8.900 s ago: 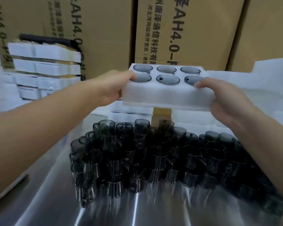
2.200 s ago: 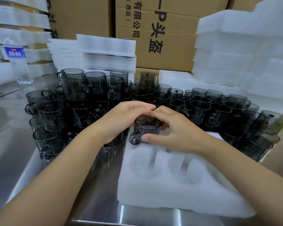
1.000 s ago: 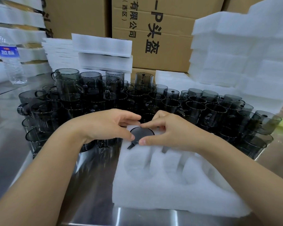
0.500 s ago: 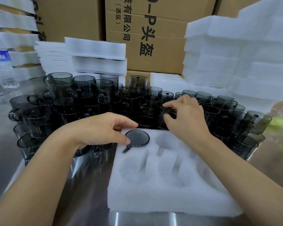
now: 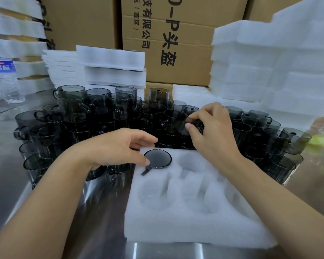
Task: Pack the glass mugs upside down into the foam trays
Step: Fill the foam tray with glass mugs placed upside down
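Occupying one foam tray (image 5: 185,227) pocket, an inverted mug (image 5: 157,158) sat beside the slack-fingered left hand (image 5: 112,148); the right hand (image 5: 213,135) pinched a second mug (image 5: 184,116).

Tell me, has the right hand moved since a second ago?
Yes. The right hand has left the seated mug in the foam tray and gone back past the tray's far edge, where it now pinches a loose mug.

Your bench (image 5: 105,230) is brushed, shiny metal, catching pale streaks of light near its front edge. Behind it you face a wall of brown cardboard boxes (image 5: 195,53) printed with black characters. Far left, a clear water bottle (image 5: 7,77) with a blue label stands upright.
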### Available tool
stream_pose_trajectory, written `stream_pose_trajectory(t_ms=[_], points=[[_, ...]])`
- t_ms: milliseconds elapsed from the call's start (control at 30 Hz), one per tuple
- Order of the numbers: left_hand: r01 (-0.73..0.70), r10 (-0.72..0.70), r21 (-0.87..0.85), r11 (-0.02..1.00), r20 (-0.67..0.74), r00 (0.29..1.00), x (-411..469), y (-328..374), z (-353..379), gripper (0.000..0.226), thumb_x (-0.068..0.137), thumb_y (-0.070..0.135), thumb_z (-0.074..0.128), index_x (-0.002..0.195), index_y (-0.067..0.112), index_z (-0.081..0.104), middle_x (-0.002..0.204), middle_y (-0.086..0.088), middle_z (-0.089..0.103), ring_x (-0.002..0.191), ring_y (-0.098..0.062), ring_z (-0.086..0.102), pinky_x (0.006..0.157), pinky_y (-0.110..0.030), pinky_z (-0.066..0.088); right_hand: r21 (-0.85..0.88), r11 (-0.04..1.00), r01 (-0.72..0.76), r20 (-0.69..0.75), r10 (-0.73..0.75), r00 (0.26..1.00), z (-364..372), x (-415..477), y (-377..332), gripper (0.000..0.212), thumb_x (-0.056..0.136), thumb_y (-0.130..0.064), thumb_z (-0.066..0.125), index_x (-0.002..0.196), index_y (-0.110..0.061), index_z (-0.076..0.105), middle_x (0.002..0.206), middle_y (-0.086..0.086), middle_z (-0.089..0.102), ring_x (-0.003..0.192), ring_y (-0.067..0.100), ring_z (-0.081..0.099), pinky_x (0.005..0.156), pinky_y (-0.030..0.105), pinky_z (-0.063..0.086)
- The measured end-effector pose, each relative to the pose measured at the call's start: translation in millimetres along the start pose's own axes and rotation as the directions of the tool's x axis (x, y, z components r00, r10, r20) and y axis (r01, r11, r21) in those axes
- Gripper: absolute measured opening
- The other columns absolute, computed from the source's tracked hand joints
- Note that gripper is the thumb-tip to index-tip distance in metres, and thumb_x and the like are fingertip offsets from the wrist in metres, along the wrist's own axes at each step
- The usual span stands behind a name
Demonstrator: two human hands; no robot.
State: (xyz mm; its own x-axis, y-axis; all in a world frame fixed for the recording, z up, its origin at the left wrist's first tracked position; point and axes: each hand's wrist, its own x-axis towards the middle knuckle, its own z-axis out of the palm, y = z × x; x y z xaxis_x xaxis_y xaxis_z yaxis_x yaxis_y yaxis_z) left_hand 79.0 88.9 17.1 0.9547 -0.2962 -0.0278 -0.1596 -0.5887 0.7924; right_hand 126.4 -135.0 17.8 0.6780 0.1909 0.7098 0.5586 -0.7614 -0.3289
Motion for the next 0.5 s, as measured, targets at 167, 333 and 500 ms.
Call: stream_pose_trajectory(t_ms=[167,333,500], points=[[-0.159,0.136,-0.12,0.98,-0.182,0.974,3.9,5.9,6.6,0.048,0.076,0.013,0.078,0.111,0.041,0.061,0.111,0.024,0.067,0.108,0.009,0.058,0.101,-0.026,0.045,0.216,0.967,0.137,-0.087,-0.12,0.989,-3.3,-4.4,-9.5,0.008,0.086,-0.02,0.065,0.09,-0.013,0.063,0.122,-0.007,0.031,0.116,0.013,0.036,0.098,0.027,0.033],[-0.346,0.262,-0.188,0.919,-0.365,0.894,10.8,14.6,25.2,0.044,0.079,0.01,0.075,0.108,0.041,0.062,0.106,0.015,0.071,0.106,0.002,0.062,0.098,-0.029,0.047,0.334,0.922,0.194,-0.058,-0.185,0.981,-2.2,-7.7,-16.0,0.011,0.088,-0.018,0.061,0.09,-0.008,0.059,0.128,-0.003,0.03,0.111,0.005,0.046,0.096,0.015,0.037],[-0.43,0.326,-0.232,0.872,-0.379,0.866,13.0,16.3,34.6,0.033,0.078,0.011,0.076,0.104,0.03,0.066,0.093,0.011,0.075,0.094,-0.005,0.069,0.083,-0.016,0.051,0.325,0.923,0.208,-0.088,-0.19,0.978,-0.8,-11.2,-21.3,0.017,0.08,-0.024,0.068,0.082,-0.013,0.055,0.119,-0.001,0.041,0.109,0.018,0.048,0.092,0.027,0.04]])
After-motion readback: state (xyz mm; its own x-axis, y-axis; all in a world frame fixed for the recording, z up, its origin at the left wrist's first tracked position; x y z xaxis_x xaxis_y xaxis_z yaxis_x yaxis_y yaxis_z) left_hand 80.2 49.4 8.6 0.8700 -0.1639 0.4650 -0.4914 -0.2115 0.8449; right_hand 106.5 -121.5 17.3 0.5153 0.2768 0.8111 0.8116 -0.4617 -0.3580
